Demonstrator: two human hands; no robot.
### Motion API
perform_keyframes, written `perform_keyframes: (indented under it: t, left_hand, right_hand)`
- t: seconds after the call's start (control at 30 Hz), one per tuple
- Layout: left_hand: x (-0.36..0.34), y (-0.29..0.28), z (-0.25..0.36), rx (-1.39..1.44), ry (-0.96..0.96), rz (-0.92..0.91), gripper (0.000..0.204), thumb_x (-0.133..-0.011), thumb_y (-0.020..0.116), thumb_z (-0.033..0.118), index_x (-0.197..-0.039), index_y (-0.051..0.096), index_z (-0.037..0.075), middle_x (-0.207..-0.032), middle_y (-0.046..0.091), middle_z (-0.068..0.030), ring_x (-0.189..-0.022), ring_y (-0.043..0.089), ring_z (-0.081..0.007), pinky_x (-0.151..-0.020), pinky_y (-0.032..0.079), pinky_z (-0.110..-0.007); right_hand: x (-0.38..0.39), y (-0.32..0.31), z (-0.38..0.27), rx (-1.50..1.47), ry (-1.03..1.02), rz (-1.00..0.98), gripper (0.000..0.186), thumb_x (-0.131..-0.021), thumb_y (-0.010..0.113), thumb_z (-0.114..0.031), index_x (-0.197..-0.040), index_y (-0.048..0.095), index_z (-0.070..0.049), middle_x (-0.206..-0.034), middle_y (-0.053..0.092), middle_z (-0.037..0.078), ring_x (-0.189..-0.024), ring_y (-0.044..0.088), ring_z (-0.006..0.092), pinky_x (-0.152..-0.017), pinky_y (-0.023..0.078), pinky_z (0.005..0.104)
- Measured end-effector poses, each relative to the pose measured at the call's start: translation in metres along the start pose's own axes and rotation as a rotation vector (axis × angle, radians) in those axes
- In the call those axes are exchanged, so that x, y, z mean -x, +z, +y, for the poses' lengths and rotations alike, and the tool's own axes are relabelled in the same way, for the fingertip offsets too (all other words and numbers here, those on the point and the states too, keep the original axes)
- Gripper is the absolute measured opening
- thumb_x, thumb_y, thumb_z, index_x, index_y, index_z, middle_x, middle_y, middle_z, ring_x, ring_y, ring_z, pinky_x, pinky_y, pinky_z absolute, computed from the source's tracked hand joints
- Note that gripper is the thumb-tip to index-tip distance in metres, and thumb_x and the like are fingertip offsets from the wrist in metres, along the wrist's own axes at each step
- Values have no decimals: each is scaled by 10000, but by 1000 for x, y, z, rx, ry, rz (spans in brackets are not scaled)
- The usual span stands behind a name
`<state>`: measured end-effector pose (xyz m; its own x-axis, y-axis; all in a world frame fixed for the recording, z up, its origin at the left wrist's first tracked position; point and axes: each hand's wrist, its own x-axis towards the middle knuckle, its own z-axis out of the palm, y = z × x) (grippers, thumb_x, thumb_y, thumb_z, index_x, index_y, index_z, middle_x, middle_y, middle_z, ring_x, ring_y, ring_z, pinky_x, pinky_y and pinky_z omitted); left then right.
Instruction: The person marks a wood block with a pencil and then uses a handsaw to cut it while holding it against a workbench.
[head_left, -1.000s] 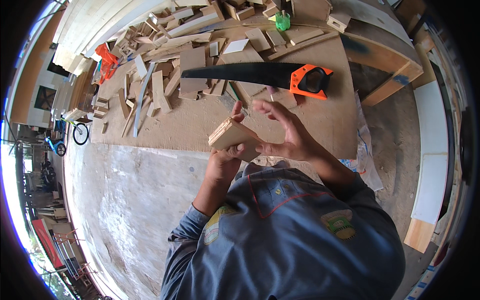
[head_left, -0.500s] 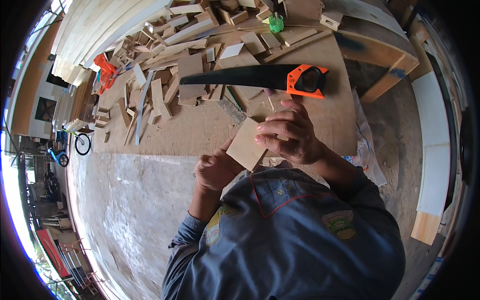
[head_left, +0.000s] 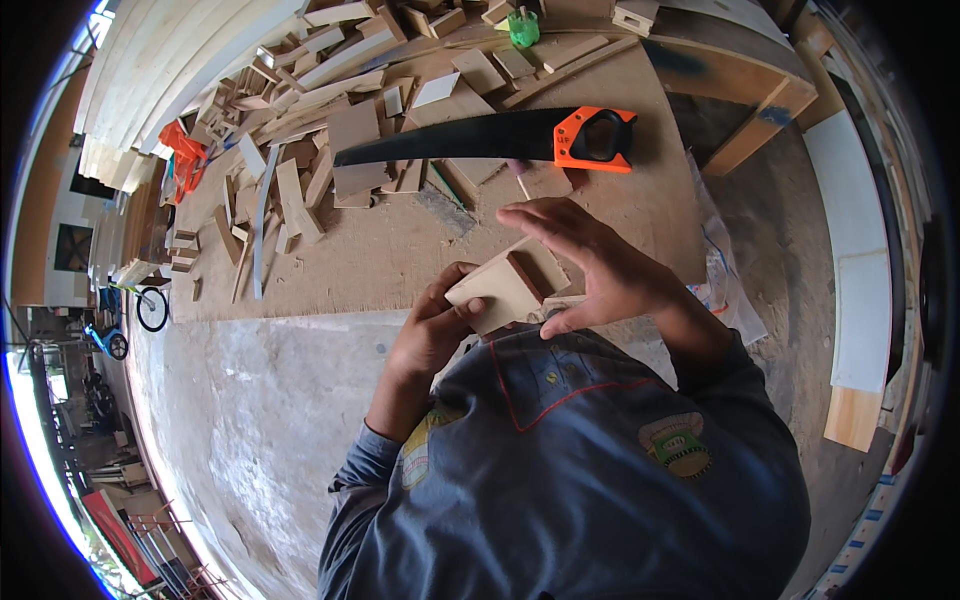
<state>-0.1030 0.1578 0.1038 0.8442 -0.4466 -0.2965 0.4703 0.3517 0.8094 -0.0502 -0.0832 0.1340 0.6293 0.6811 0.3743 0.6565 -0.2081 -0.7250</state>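
Note:
A small boxlike piece of joined light wood (head_left: 492, 292) is in front of my chest, tilted so that a darker side edge and a recess show. My left hand (head_left: 436, 322) grips its left end, thumb on the upper face and fingers behind. My right hand (head_left: 615, 262) is at its right side, fingers stretched out and thumb apart, not closed round it; whether the thumb touches the wood I cannot tell. Beyond the hands, a handsaw (head_left: 490, 135) with a black blade and orange handle lies on the wooden worktable (head_left: 350, 270).
Wood offcuts (head_left: 290, 195) are heaped over the table's left and far parts. A green pencil (head_left: 447, 187), a long thin strip (head_left: 266, 225), a green cup (head_left: 523, 28) and an orange plastic bag (head_left: 183, 160) lie around. Planks (head_left: 190, 60) are stacked at far left.
The wood piece has turned and tipped, showing its side and recess. My left thumb has come onto its face. My right fingers have left its top and spread apart. The whole view has shifted slightly.

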Motion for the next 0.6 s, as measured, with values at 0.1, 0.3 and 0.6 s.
perform_keyframes:
  t: [0.1,0.3,0.6]
  left_hand:
    - [-2,4,4,-156,-1,13,394,-851,657,167,-1154,478,-10,-995,606,-82,-841,601,-146,-755,474,-270]
    - [9,21,25,-133,-25,-58,506,-861,641,171,-1277,438,-36,-1035,618,-91,-895,619,-148,-722,517,-262]
    - [20,12,17,40,-43,-106,442,-900,606,242,-1227,525,-46,-1027,664,-132,-933,666,-222,-793,546,-281]
  right_hand:
    - [-2,7,-5,217,-58,-46,996,-511,869,-247,-1379,403,-100,-1289,515,99,-1214,453,266,-1044,317,405]
    - [5,18,7,72,-30,83,695,-560,843,-226,-1181,576,-65,-1079,627,93,-1044,577,274,-929,433,406]
    - [1,19,17,-63,-56,55,656,-561,820,-255,-1148,600,-60,-1105,638,48,-1095,556,300,-933,444,416]
